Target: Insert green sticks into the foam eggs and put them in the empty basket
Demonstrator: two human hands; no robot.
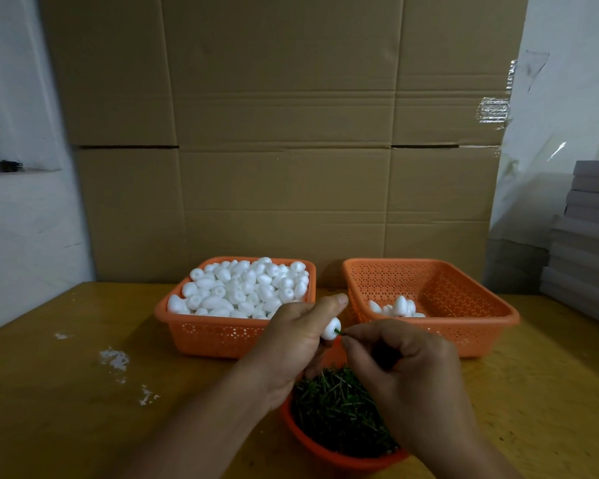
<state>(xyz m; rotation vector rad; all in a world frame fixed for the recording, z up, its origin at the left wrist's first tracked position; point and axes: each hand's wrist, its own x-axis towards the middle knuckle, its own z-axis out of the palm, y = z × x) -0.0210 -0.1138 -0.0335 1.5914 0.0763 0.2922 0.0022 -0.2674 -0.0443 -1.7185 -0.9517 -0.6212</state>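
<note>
Foam eggs [246, 288] fill the left orange basket [201, 331] to the brim at the far middle of the table [49, 392], so we judge most of the work is still ahead. Some white crumbs [115, 359] lie on the wood to the near left. Our left hand [291, 344] grips one foam egg [331, 329] in curled fingers, thumb raised above it, just in front of the baskets. Our right hand [398, 361] pinches a green stick [338, 332] whose tip touches the egg's end; we cannot tell how deep it has gone. Beneath the hands, nearest us, an orange bowl [308, 444] holds the heap of green sticks [339, 406]. To the right, the receiving basket [464, 326] holds only a few finished eggs [395, 307] in its left corner. We can read no brand, label or writing anywhere.
</note>
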